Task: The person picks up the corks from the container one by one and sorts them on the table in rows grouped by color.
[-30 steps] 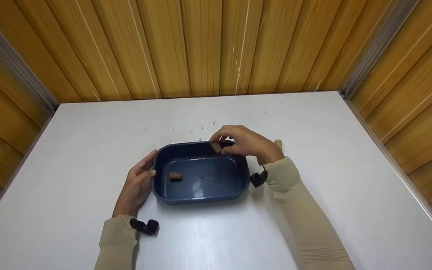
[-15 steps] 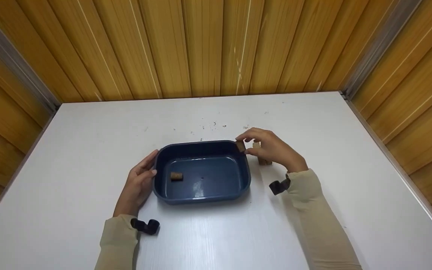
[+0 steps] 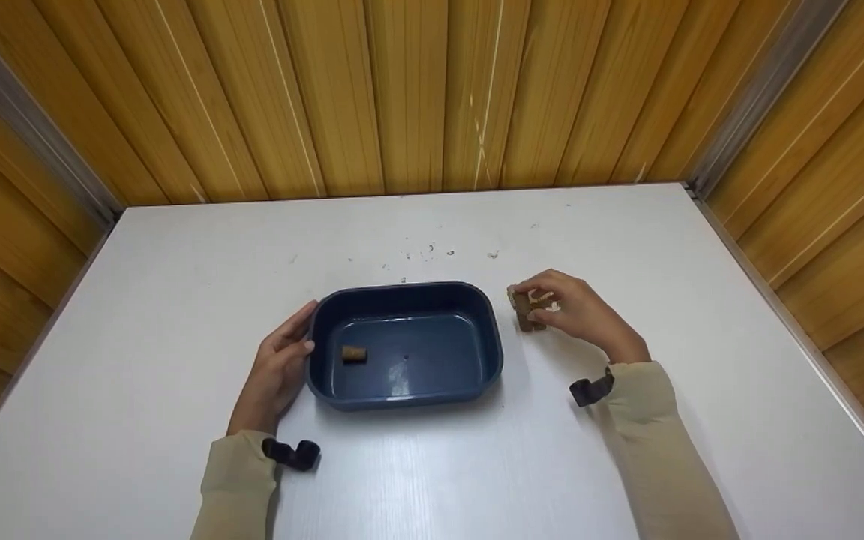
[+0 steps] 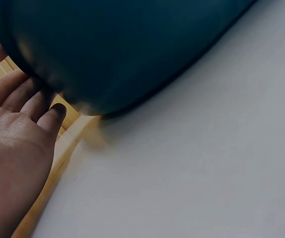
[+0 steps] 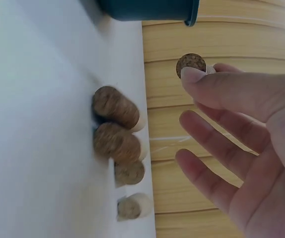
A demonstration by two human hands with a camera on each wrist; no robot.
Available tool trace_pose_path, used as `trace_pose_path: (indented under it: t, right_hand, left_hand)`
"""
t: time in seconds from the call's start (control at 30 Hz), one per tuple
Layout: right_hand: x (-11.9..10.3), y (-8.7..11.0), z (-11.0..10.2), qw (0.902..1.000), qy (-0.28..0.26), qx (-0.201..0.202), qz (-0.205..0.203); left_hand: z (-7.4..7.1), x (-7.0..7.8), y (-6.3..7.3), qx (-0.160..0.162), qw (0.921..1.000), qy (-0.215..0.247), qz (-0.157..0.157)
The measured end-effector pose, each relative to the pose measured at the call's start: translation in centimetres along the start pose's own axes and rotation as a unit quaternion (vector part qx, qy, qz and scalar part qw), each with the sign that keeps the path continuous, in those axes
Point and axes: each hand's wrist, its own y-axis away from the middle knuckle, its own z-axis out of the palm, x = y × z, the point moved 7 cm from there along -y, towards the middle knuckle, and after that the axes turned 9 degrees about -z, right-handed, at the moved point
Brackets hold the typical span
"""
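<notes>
A dark blue plastic tub (image 3: 406,397) stands on the white table, with one brown cork (image 3: 354,354) lying on its floor toward the left. My left hand (image 3: 274,375) rests against the tub's left outer wall, fingers extended along it and thumb at the rim. In the left wrist view the fingers (image 4: 21,99) reach the tub's side (image 4: 107,54). To the right of the tub, my right hand (image 3: 578,311) pinches a cork (image 5: 190,66) between thumb and forefinger. The other fingers spread loosely. Close beneath it, several more corks (image 5: 117,141) sit on the table, partly covered in the head view.
The white table (image 3: 402,480) has small dark scuff marks (image 3: 432,251) beyond the tub. Yellow wood-patterned panels (image 3: 402,97) rise behind the table and at both sides. A black wrist camera (image 3: 293,454) sits on the left sleeve, another camera (image 3: 589,390) on the right.
My right hand has moved right, from over the tub's far wall to above the corks on the table, still pinching its cork. The left hand and tub stay put.
</notes>
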Motion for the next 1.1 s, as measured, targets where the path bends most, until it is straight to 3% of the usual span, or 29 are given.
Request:
trace_pose_path:
  t: [0.63,1.1]
  right_hand:
    - [3.9,3.6,-1.4,0.994,0.039,-0.019,0.1]
    - [5.1,3.8,-0.9,0.9901,0.045,-0.028,0.129]
  left_hand:
    - [-0.1,-0.1,0.0,0.0,0.9996,-0.025,0.01]
    - [0.1,0.2,-0.1,-0.016,0.9996,-0.015,0.02]
